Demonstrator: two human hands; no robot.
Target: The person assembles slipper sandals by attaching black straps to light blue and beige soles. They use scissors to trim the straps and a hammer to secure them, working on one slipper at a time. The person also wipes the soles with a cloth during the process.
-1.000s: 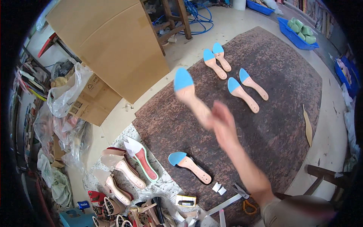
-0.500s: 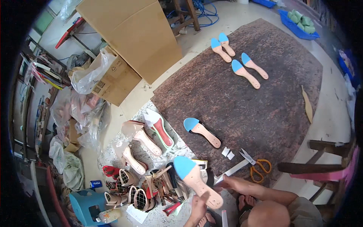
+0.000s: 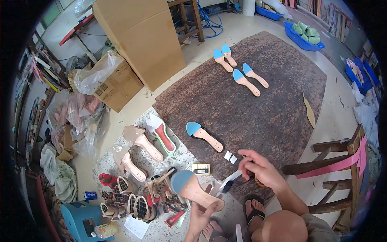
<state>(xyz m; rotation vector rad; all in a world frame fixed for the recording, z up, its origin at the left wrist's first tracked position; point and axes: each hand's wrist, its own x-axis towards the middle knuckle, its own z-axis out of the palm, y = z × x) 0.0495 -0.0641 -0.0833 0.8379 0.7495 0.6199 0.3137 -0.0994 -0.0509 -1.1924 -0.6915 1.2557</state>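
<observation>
My left hand [image 3: 198, 221] grips the heel end of a pale insole [image 3: 196, 191] with a blue toe. It is raised above the floor near a pile of shoe parts. Fingers apart, my right hand [image 3: 260, 168] is over the mat's near edge, apparently empty. A bit of the scissors' orange handle [image 3: 260, 184] shows beneath it; the rest is hidden. Beside its fingertips are small white scraps [image 3: 229, 157] and a white strip [image 3: 230, 177]. Another blue-toed insole [image 3: 206, 138] with a dark edge lies farther off on the brown mat [image 3: 177, 94].
Several blue-toed insoles [image 3: 246, 82] lie on the far mat. At left are unfinished shoes [image 3: 148, 148], sandals [image 3: 142, 209], a blue plastic stool [image 3: 74, 218] and cardboard boxes [image 3: 141, 40]. A wooden chair [image 3: 334, 169] with a pink strip stands at right. My sandalled feet [image 3: 254, 207] are below.
My right hand has moved forward from near my feet to over the scissors, its fingers spreading. The held insole has shifted slightly left and tilted. The whole view has shifted somewhat.
</observation>
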